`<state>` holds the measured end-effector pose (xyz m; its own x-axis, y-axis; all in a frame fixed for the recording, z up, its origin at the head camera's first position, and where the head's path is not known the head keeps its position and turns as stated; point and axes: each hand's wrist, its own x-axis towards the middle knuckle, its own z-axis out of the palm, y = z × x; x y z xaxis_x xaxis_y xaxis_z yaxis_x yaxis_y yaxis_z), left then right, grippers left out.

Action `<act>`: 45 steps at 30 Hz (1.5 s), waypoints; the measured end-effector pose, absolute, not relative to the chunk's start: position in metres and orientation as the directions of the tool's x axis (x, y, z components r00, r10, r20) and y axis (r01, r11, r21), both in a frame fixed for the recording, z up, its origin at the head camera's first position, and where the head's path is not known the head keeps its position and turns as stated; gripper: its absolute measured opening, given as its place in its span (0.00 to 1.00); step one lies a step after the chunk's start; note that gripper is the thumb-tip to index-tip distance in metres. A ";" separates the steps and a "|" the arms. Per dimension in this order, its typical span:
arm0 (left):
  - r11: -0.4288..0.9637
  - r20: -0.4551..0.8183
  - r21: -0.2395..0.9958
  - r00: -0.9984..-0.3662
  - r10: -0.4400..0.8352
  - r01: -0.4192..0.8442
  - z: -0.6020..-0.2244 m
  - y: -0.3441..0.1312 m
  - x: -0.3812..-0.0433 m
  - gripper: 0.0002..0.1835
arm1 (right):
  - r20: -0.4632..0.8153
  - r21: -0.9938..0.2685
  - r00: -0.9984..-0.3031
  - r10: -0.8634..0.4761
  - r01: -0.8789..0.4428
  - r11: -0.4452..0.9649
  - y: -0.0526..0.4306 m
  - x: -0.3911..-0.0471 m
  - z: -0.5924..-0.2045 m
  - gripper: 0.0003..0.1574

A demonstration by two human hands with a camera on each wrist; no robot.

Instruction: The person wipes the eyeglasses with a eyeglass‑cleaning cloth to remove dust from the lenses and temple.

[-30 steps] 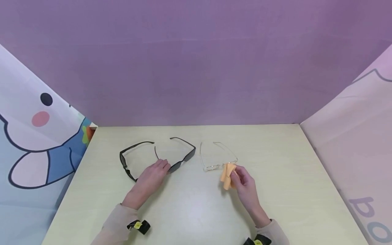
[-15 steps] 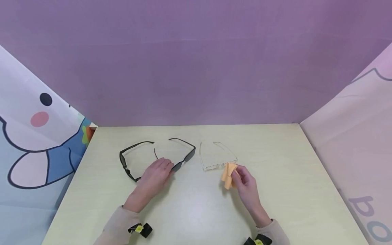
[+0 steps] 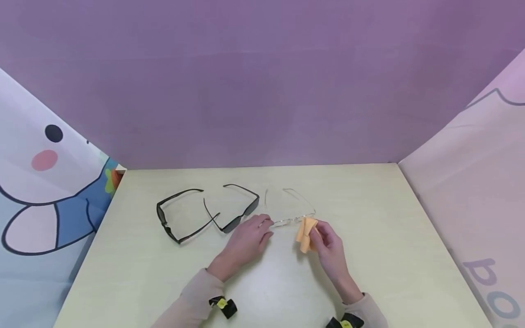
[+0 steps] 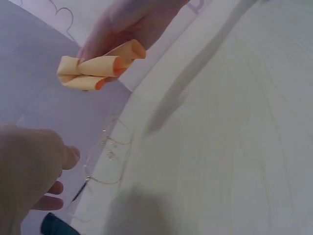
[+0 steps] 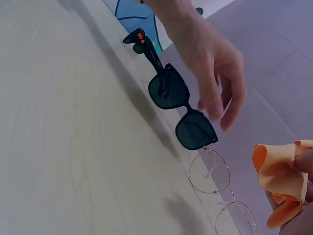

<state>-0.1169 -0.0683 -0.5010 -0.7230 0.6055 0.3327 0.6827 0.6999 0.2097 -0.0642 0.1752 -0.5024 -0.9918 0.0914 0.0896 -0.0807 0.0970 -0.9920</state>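
And here in the lower centre of the head view, the left hand hangs with its fingers loosely bent and grasping nothing, the tips over the left end of the wire glasses; the right wrist view shows daylight between fingers and frame. Over at centre right, the right hand has its thumb and fingers drawn together, pinching an orange cloth that bunches into soft folds and, in the head view, overlaps the right end of those same wire glasses. The wire glasses themselves sit just right of centre on the pale table, thin arms stretched toward the top of the frame. Just left of them, the dark sunglasses lie at a slant, and further left come the black glasses, arms spread too, one of them crossing an arm of the sunglasses. Purple cloth backdrop across the top, cartoon panel at the left edge, and a black strap on the left sleeve at the bottom.
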 end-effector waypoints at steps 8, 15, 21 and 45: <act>0.737 0.251 0.290 -0.792 0.557 0.611 -0.518 -0.051 -0.122 0.16 | 0.084 -0.989 -0.991 0.108 -0.070 0.132 0.177 -0.064 -0.500 0.14; 0.754 0.226 0.298 -0.810 0.541 0.586 -0.524 -0.040 -0.128 0.11 | 0.082 -0.991 -0.992 0.099 -0.071 0.110 0.177 -0.065 -0.501 0.14; 0.754 0.250 0.309 -0.815 0.523 0.579 -0.524 -0.032 -0.131 0.07 | 0.077 -0.992 -0.992 0.102 -0.065 0.108 0.177 -0.064 -0.502 0.14; -0.024 -0.071 0.997 -0.983 0.170 -0.076 -0.457 -0.038 -0.093 0.06 | 0.345 -0.937 -0.929 0.133 -0.334 0.100 0.166 -0.064 -0.476 0.16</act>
<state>-0.0925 -0.0381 -0.4569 -0.9828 0.1702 -0.0713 -0.0764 -0.0237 0.9968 -0.0635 0.1665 -0.4760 -0.9290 0.1331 0.3453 -0.3340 0.1005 -0.9372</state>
